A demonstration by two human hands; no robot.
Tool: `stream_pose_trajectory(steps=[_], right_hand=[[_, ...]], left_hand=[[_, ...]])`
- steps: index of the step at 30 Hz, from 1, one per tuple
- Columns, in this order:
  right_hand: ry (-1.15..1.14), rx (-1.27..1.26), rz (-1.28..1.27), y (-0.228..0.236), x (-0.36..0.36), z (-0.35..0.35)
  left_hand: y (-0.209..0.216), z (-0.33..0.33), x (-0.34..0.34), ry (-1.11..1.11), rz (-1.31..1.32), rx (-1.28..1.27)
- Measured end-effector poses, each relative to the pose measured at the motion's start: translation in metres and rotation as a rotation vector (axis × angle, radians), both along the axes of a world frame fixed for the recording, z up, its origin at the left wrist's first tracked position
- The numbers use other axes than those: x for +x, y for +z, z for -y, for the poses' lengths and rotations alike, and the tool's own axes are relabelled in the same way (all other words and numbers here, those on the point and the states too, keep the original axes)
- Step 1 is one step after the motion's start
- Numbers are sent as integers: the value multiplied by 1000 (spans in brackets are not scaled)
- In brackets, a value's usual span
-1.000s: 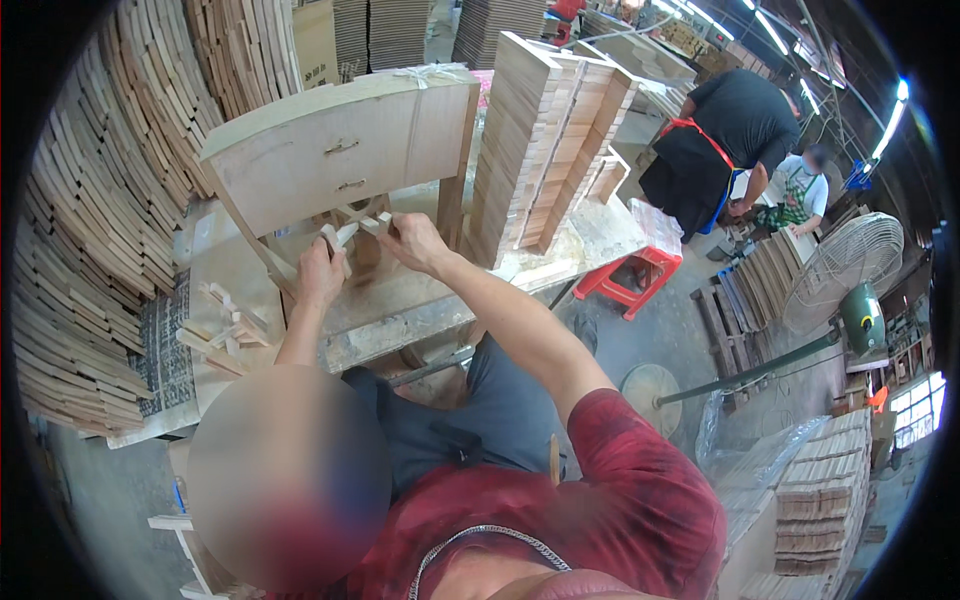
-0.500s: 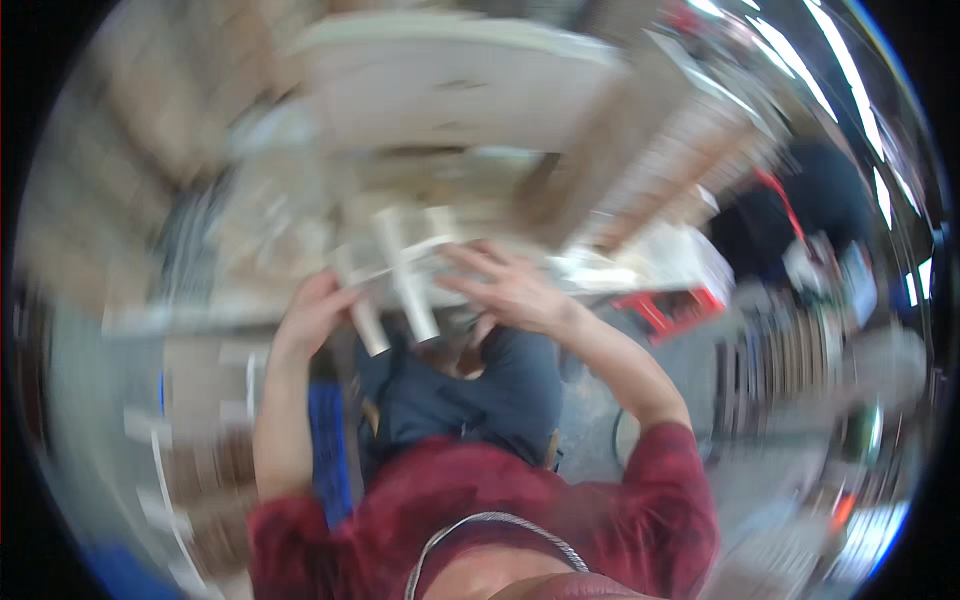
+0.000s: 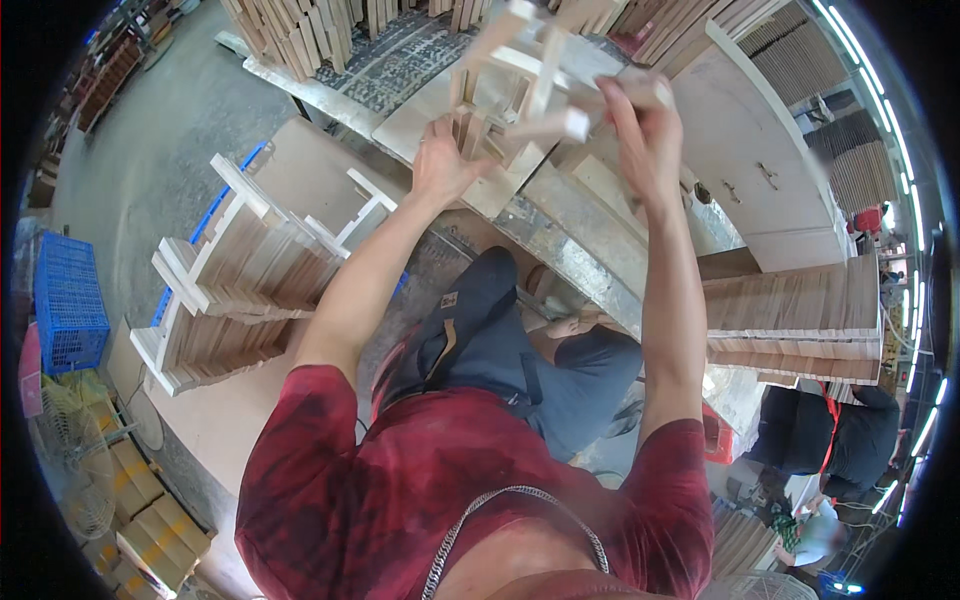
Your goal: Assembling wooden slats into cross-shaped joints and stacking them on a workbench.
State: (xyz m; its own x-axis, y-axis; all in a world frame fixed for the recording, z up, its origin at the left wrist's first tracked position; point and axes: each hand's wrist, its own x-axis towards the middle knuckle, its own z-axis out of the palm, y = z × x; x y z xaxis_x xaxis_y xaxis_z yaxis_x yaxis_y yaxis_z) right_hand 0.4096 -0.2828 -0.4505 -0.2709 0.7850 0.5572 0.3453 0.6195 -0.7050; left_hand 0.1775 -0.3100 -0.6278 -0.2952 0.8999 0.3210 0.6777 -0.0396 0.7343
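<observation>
While the person's right hand [image 3: 650, 140] is pinching one end of a pale wooden frame [image 3: 546, 75], the frame itself is hovering above the worktop [image 3: 575, 240], at the top centre of the view. Blur is softening its bars, and one white-tipped end is pointing back toward the person. The left hand [image 3: 445, 170] is reaching in lower and to the left, its thumb spreading away from the fingers beside some wooden pieces [image 3: 482, 132] that are lying on the worktop; whether those fingers are gripping or only touching, I cannot tell.

To the right of the frame, a broad pale panel [image 3: 745, 165] with two small metal pulls is standing on the worktop, and a stack of wooden slats [image 3: 790, 310] is resting just below it in the view. On the left, well apart from the hands, white-ended wooden parts [image 3: 255, 262] are sitting in piles, with a blue plastic crate [image 3: 70, 300] standing farther out on the floor. The person is wearing a dark red shirt [image 3: 480, 440] and grey trousers. At the lower right, a co-worker in black [image 3: 825, 430] with a red strap is bending over.
</observation>
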Motion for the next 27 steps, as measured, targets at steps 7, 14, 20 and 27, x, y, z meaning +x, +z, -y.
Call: stream_pose_trajectory(steps=[7, 14, 20, 27], right_hand=[[91, -194, 136, -67, -20, -92], [61, -726, 331, -109, -30, -84], [29, -426, 239, -140, -43, -48], [-213, -345, 177, -174, -49, -36]], left_hand=[[-17, -26, -25, -197, 35, -59], [-15, -12, -30, -336, 161, 7], [-18, -14, -5, -118, 58, 41], [-19, -19, -13, -112, 127, 8]])
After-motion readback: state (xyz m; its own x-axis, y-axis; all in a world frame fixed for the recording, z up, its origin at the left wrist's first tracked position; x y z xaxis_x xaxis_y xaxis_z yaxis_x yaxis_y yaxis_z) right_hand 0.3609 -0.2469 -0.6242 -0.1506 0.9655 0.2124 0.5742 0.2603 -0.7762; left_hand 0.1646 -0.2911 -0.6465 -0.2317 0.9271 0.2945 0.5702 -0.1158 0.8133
